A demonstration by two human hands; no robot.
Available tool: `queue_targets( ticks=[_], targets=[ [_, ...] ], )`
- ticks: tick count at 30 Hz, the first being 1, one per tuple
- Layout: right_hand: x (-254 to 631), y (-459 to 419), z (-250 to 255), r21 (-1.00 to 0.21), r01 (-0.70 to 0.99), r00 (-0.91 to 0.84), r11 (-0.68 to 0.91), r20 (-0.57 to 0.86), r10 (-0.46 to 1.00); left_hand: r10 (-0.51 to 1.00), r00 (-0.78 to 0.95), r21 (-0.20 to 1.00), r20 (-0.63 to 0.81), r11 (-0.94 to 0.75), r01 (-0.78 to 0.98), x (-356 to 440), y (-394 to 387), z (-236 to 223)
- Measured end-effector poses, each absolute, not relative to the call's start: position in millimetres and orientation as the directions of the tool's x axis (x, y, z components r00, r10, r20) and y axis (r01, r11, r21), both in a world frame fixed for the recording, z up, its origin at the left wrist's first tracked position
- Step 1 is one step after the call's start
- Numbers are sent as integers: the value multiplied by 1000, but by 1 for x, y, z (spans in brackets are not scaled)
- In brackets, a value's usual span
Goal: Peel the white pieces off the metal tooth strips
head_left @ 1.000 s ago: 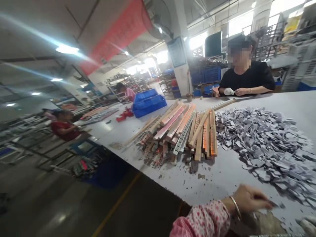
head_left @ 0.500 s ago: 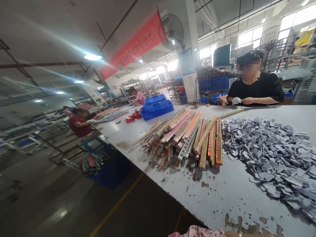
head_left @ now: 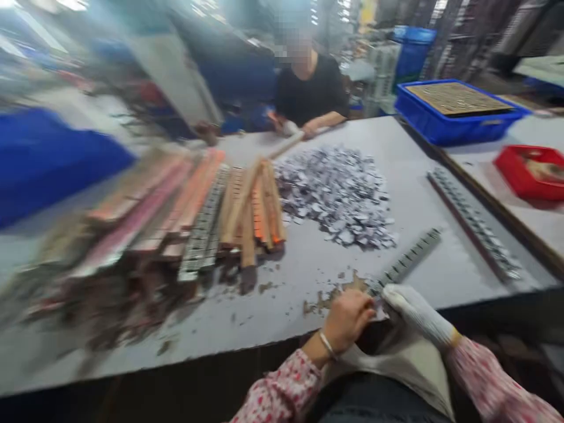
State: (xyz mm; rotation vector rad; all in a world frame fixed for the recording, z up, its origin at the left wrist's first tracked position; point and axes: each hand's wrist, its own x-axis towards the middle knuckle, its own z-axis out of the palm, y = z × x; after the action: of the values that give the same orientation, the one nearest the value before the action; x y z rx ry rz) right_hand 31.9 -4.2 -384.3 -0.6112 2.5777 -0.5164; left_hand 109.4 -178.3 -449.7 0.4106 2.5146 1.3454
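A long notched strip (head_left: pixel 409 255) lies slantwise on the table, its near end between my two hands. My left hand (head_left: pixel 348 317), bare with a bracelet at the wrist, has its fingers curled at that near end. Against the strip's other side is my right hand (head_left: pixel 408 308), in a white knit glove, its fingers closed; what they pinch is hidden. Ahead lies a heap of small grey-white flat pieces (head_left: pixel 339 194). To the left, a stack of wooden bars (head_left: pixel 247 211) is piled up, some with orange or pink faces and slots.
Another filled strip (head_left: pixel 473 223) lies at the right by the table's edge. Beyond it stand a blue crate (head_left: pixel 458 114) and a red tray (head_left: pixel 533 173). A co-worker (head_left: pixel 311 88) sits across the table, hands on a bar. A blurred blue bin (head_left: pixel 53 158) is at left.
My view has swung right and down. Both my hands and the notched strip now show, as do the right-hand strip, blue crate and red tray. The co-worker's hands are now at a bar.
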Motion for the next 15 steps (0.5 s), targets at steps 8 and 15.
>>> queue_targets(
  ticks=[8, 15],
  targets=[
    [24, 5, -364, -102, -291, -933, 951, -190, -306, 397, -897, 834, -196, 549, 61, 116, -211, -419],
    [41, -19, -333, 109, -363, -905, 925, -280, -322, 374, -912, 775, -171, 622, 109, 125, -208, -404]
  ],
)
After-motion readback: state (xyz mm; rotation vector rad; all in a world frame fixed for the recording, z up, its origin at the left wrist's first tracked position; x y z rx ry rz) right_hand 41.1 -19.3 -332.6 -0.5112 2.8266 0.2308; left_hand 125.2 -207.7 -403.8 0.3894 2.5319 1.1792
